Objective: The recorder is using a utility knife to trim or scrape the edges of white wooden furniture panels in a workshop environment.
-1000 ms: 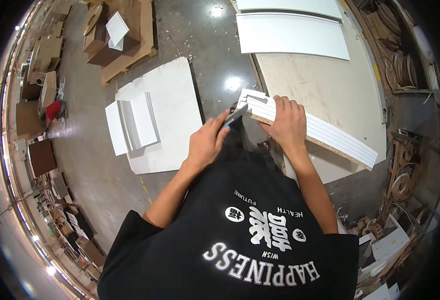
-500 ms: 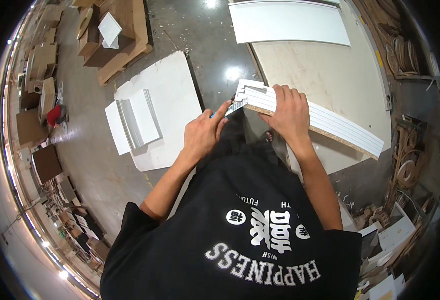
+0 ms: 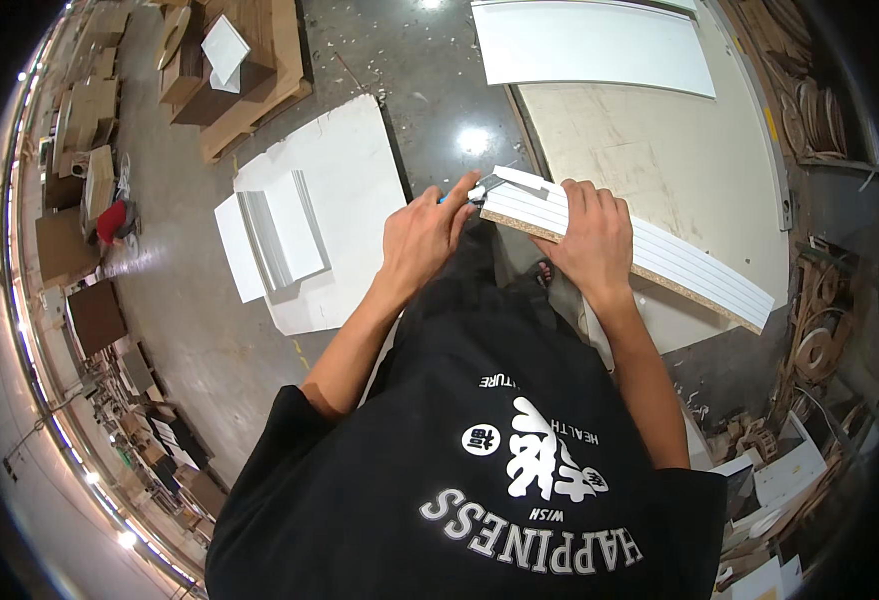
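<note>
My left hand is closed around a utility knife, whose blue part shows between the fingers. The knife's tip lies against the left end of a stack of narrow white boards. Bare brown particleboard shows along the near edge of that stack. My right hand grips the stack close to its left end, fingers over the top and thumb at the near edge. The boards stretch away to the right above a pale work table.
Wide white panels lie at the table's far end. To the left, more white panels rest on a pale sheet. A pallet of brown boards stands beyond on the grey floor. A person in red is far left.
My left hand has moved the knife from the near corner of the stack's left end up toward its top. My right hand keeps its grip on the boards.
</note>
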